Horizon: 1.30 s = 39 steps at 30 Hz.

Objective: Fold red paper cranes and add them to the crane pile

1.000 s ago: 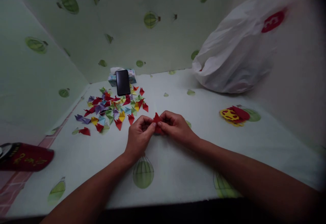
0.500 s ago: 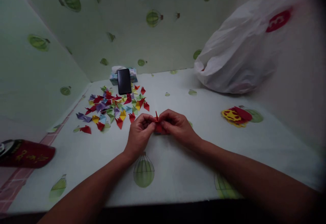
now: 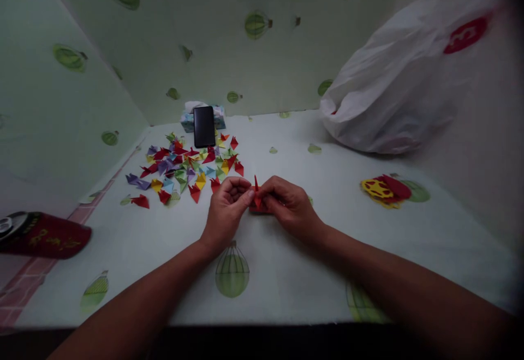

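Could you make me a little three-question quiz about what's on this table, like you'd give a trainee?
1. True or false: both hands pinch the same red paper piece.
2. Multiple choice: the black phone leans against
A. the white plastic bag
B. the tissue box
C. the dark red can
3. Fill in: the pile of folded paper pieces lies on the person's ____ side of the hands.

Key
1. True: the left hand and the right hand meet on it, just above the table.
2. B
3. left
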Each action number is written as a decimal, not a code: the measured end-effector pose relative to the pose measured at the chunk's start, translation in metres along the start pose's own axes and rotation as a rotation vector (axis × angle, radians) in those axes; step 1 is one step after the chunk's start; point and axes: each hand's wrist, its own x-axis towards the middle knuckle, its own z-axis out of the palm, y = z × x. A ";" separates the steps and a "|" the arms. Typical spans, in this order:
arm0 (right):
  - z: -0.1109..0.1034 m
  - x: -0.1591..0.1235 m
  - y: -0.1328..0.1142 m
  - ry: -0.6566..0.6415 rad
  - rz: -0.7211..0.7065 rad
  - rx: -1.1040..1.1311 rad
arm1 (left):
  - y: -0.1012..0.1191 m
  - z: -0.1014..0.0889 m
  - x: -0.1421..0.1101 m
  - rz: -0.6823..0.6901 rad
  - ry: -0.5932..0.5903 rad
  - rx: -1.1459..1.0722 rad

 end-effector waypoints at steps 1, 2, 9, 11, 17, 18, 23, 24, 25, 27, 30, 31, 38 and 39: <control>0.000 0.000 -0.001 -0.005 0.024 0.038 | 0.001 0.000 0.000 0.030 0.011 0.018; 0.001 0.000 -0.001 -0.006 0.070 0.100 | 0.002 0.000 0.000 0.065 0.022 0.039; -0.001 0.005 -0.001 -0.034 0.308 0.289 | 0.000 -0.002 -0.002 0.268 0.022 0.250; -0.002 0.005 0.001 -0.051 0.310 0.284 | -0.002 -0.003 -0.002 0.318 0.012 0.282; -0.001 0.005 0.001 -0.055 0.292 0.224 | -0.005 -0.004 -0.001 0.360 0.016 0.309; -0.001 0.005 0.001 -0.059 0.293 0.221 | -0.004 -0.004 -0.002 0.369 0.015 0.316; 0.001 0.006 0.000 -0.050 0.294 0.221 | -0.005 -0.004 -0.002 0.383 0.017 0.323; 0.001 0.006 0.000 -0.042 0.292 0.213 | -0.006 -0.004 -0.001 0.362 0.016 0.301; 0.001 0.006 0.000 -0.029 0.289 0.200 | -0.007 -0.003 0.000 0.331 0.014 0.267; 0.002 0.005 0.001 -0.001 0.271 0.147 | -0.009 -0.003 0.001 0.250 0.007 0.185; 0.002 0.004 0.002 0.047 0.212 0.013 | -0.010 -0.004 0.004 0.164 0.021 0.178; 0.002 0.004 0.002 0.064 0.189 -0.033 | -0.010 -0.004 0.004 0.151 0.021 0.207; 0.001 0.004 0.004 0.056 0.134 -0.058 | -0.008 -0.005 0.003 0.172 0.015 0.300; 0.001 0.004 0.004 0.042 0.141 -0.038 | -0.008 -0.005 0.003 0.172 0.014 0.297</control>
